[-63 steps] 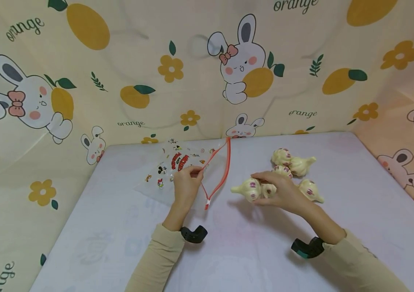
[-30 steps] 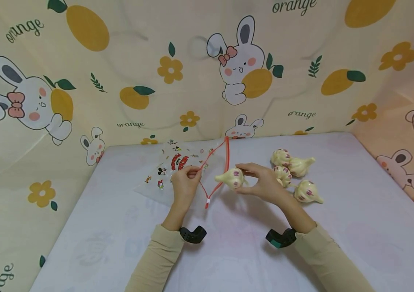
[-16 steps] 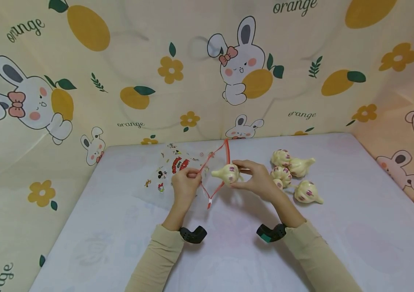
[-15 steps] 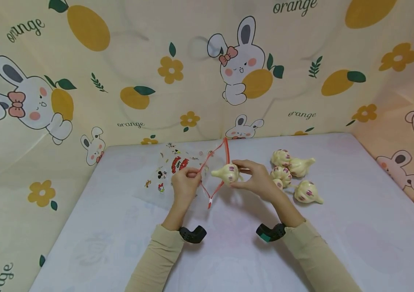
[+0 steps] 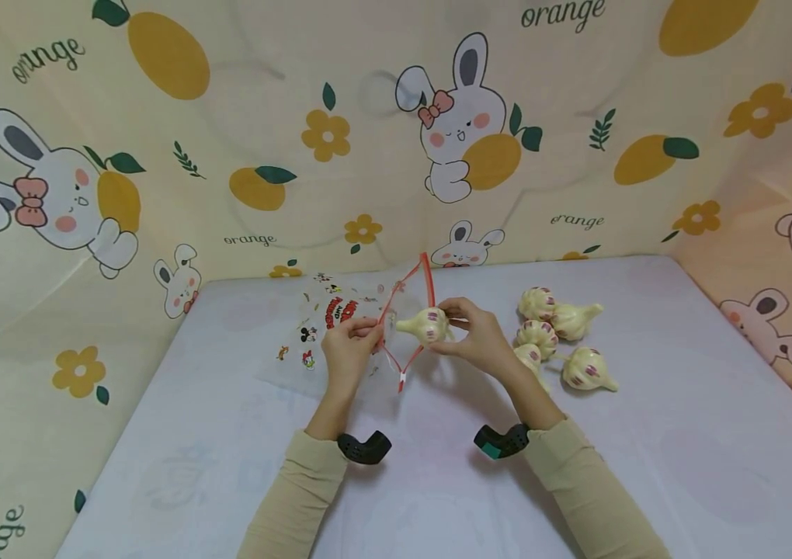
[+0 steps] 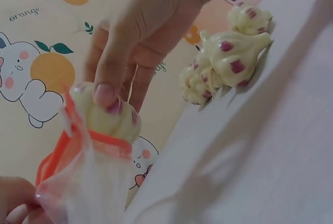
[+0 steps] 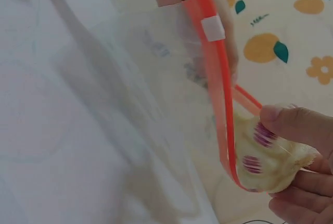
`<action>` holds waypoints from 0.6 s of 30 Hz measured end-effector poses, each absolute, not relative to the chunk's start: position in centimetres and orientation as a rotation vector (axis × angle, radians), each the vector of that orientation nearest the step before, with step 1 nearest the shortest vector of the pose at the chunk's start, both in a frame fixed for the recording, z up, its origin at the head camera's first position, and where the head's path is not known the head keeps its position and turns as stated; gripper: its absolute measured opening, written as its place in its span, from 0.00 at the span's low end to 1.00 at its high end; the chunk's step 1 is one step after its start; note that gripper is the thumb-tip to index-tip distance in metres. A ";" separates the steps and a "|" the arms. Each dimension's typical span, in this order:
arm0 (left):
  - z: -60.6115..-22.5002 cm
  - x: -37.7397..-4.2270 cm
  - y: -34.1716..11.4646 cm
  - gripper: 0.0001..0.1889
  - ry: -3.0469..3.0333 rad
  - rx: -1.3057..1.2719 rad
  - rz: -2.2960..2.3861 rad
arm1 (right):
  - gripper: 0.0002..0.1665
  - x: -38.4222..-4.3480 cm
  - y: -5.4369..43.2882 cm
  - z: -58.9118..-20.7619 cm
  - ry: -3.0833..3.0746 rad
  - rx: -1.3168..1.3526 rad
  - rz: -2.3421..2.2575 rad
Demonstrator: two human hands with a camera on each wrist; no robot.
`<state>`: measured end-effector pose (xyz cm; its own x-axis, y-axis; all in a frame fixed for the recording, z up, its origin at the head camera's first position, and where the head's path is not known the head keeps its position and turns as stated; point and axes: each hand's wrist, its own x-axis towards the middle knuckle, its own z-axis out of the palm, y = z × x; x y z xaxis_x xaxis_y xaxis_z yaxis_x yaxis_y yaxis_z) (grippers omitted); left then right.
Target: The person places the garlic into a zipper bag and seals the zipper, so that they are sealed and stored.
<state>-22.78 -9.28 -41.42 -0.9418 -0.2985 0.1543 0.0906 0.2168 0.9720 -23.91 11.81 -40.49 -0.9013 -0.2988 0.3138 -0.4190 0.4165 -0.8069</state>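
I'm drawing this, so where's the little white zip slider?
In the head view, the white slider is near the lower end of the red zip, below and right of the left hand.

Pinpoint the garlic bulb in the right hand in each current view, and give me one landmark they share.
Head: the garlic bulb is just right of centre, slightly below mid-height, in the right hand.
Left wrist: the garlic bulb is left of centre, around mid-height.
Right wrist: the garlic bulb is at lower right.
Shared landmark: the bag's red edge.
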 end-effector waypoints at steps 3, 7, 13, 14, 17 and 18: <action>-41.2 -22.7 -9.1 0.06 -2.165 0.191 -1.805 | 0.35 -23.9 11.6 -40.6 -2.530 0.637 1.501; -40.9 -22.6 -9.2 0.06 -2.150 0.193 -1.832 | 0.35 -23.9 11.4 -40.7 -2.500 0.658 1.504; -40.5 -22.4 -9.3 0.08 -2.134 0.180 -1.853 | 0.35 -23.7 11.1 -41.0 -2.448 0.675 1.429; -40.5 -22.4 -9.3 0.08 -2.144 0.182 -1.844 | 0.34 -23.7 11.0 -41.0 -2.445 0.673 1.406; -40.3 -22.4 -9.4 0.08 -2.173 0.188 -1.824 | 0.34 -23.7 10.8 -41.2 -2.444 0.664 1.357; -40.3 -22.4 -9.4 0.08 -2.181 0.192 -1.820 | 0.34 -23.7 10.8 -41.2 -2.444 0.658 1.342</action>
